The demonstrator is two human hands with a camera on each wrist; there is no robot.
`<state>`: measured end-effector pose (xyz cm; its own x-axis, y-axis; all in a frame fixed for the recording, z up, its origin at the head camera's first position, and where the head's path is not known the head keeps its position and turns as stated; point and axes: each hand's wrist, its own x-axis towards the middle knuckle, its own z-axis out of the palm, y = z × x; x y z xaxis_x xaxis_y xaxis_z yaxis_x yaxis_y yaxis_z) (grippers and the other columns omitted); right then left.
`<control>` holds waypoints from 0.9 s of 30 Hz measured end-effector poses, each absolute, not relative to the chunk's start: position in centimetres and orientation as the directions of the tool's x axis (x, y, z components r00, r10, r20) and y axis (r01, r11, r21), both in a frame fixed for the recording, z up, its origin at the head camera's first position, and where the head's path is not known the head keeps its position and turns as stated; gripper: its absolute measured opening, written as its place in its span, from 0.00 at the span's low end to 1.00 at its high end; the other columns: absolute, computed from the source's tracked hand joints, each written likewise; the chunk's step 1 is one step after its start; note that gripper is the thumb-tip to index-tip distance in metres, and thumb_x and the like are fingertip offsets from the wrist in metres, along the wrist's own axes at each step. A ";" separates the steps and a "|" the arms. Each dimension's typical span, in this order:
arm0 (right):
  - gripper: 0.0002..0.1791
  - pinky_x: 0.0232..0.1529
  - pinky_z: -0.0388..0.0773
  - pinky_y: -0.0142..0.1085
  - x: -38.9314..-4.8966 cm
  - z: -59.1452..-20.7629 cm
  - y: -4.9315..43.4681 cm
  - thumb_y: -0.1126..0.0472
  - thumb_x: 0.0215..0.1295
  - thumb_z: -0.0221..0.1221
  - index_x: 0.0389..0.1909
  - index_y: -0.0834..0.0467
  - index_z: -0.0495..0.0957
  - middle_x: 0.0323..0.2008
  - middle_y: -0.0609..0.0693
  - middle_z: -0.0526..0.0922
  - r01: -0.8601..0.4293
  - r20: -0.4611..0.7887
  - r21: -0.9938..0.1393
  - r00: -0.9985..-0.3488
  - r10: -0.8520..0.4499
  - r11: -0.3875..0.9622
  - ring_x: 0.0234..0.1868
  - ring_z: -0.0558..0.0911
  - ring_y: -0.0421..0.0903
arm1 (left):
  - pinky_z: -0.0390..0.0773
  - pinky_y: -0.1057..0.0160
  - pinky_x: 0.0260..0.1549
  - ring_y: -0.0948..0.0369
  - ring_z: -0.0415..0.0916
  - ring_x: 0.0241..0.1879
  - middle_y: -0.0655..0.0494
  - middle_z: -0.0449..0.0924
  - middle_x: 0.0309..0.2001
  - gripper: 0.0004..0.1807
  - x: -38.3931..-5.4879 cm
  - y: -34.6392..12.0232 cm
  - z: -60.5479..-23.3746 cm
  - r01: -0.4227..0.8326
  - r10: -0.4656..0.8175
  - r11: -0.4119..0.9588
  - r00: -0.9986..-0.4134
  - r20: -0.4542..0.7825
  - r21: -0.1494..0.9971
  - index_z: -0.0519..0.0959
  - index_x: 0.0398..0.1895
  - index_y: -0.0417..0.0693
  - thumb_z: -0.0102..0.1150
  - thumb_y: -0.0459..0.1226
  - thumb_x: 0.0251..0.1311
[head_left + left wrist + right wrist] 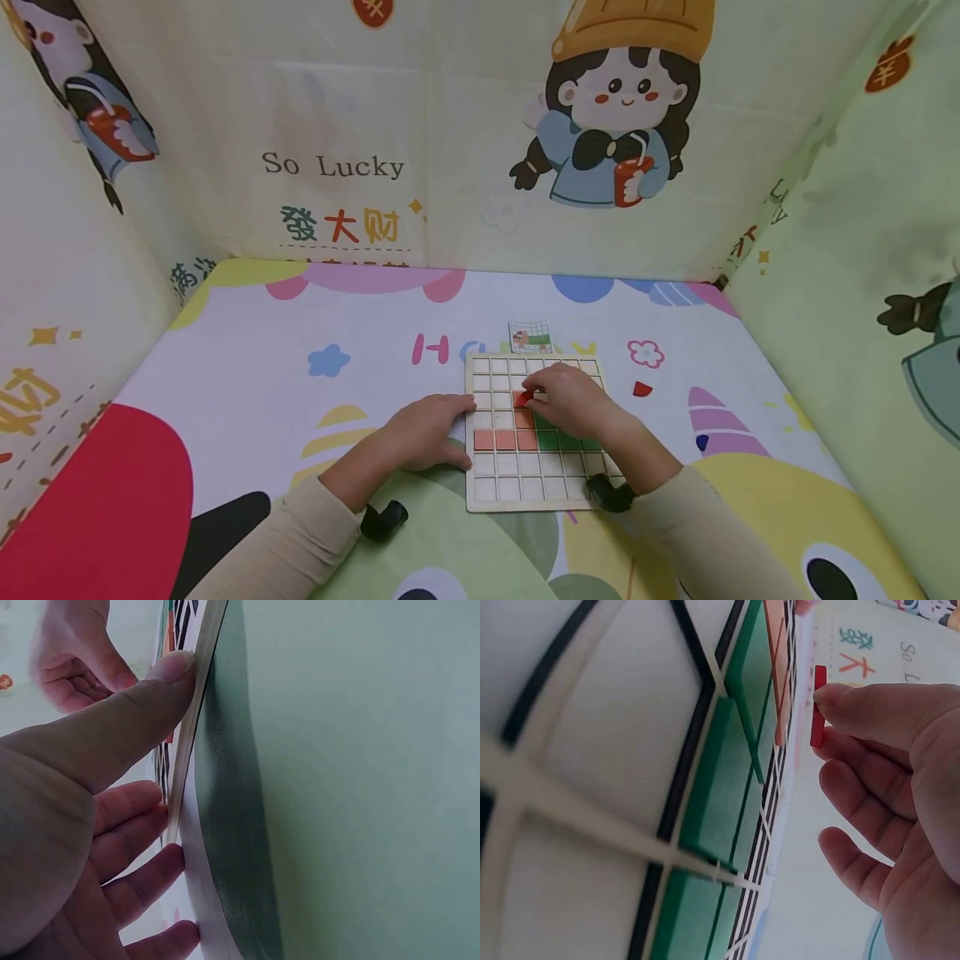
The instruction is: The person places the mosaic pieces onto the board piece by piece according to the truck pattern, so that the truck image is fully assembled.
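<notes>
A wooden grid board (506,489) lies flat on the table, its squares mostly white, with salmon tiles (495,440) and green tiles (558,439) set in some of them. My right hand (573,400) is over the board and pinches a small, thin red tile (819,705) between thumb and forefinger. In the right wrist view the tile stands on edge, apart from the board. At the board's left edge, my left hand (427,429) rests with thumb and fingers spread, their tips touching the rim (196,712).
Behind the board lies a small picture card (530,337) with a grid pattern. A loose red piece (642,389) and a dark blue piece (702,442) lie to the right. Printed cloth walls (465,125) enclose the back and sides of the table.
</notes>
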<state>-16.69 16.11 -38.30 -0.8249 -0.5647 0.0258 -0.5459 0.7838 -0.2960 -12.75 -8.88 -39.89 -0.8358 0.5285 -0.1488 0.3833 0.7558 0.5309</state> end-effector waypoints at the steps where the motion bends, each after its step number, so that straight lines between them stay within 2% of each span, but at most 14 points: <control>1: 0.13 0.53 0.78 0.47 -16.7 -38.4 16.0 0.60 0.65 0.66 0.48 0.61 0.85 0.42 0.52 0.86 -0.542 0.015 -0.300 -0.826 -0.564 0.785 0.48 0.81 0.53 | 0.69 0.49 0.63 0.47 0.68 0.66 0.47 0.72 0.66 0.42 -12.8 -8.9 -39.9 0.382 0.527 0.756 -0.836 -0.150 0.532 0.72 0.67 0.42 0.78 0.44 0.48; 8: 0.15 0.55 0.77 0.46 -16.9 -38.6 15.4 0.58 0.66 0.66 0.50 0.60 0.84 0.45 0.51 0.85 -0.523 -0.038 -0.297 -0.830 -0.557 0.799 0.49 0.80 0.52 | 0.69 0.48 0.63 0.48 0.68 0.66 0.47 0.72 0.66 0.42 -12.8 -8.9 -40.1 0.368 0.519 0.758 -0.841 -0.155 0.538 0.72 0.67 0.43 0.79 0.44 0.48; 17: 0.11 0.47 0.78 0.41 -17.4 -38.9 14.6 0.59 0.65 0.67 0.46 0.58 0.85 0.37 0.46 0.85 -0.530 -0.047 -0.296 -0.823 -0.566 0.795 0.39 0.78 0.46 | 0.69 0.48 0.62 0.48 0.68 0.65 0.47 0.73 0.66 0.42 -12.8 -8.9 -40.0 0.372 0.520 0.757 -0.841 -0.150 0.538 0.72 0.67 0.43 0.79 0.44 0.48; 27: 0.13 0.51 0.78 0.43 -17.7 -38.8 13.9 0.59 0.65 0.66 0.48 0.58 0.85 0.40 0.48 0.86 -0.516 -0.068 -0.320 -0.824 -0.562 0.795 0.42 0.79 0.47 | 0.70 0.48 0.62 0.48 0.68 0.65 0.47 0.72 0.66 0.42 -12.8 -8.9 -39.9 0.371 0.519 0.760 -0.841 -0.154 0.533 0.72 0.67 0.43 0.79 0.45 0.48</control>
<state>-17.72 13.86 -38.83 -0.8242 -0.5622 -0.0683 -0.5157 0.7948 -0.3199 -12.77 -8.86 -39.90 -0.8409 0.5188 -0.1538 0.3714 0.7600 0.5333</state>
